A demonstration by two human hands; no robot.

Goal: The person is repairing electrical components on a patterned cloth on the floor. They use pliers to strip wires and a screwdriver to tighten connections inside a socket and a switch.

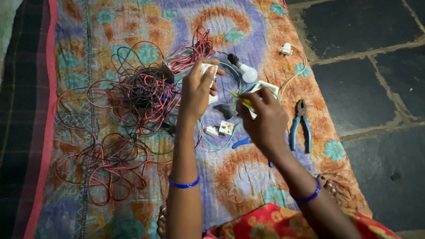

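The left hand [197, 90] grips a small white switch [208, 70] above the tangled wires [133, 102], the right hand [263, 119] pinches a thin yellow screwdriver [241, 101], and the switch looks light, hard, best held by its edges.

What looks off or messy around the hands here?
The red and black wires lie in a knotted tangle left of the left hand, loops sprawling across the patterned cloth. Small white switch parts lie scattered below the hands. No visible damage.

1 head-worn camera looks steeply down, fairly close, onto a patterned cloth [248, 177] on a dark floor [367, 88].
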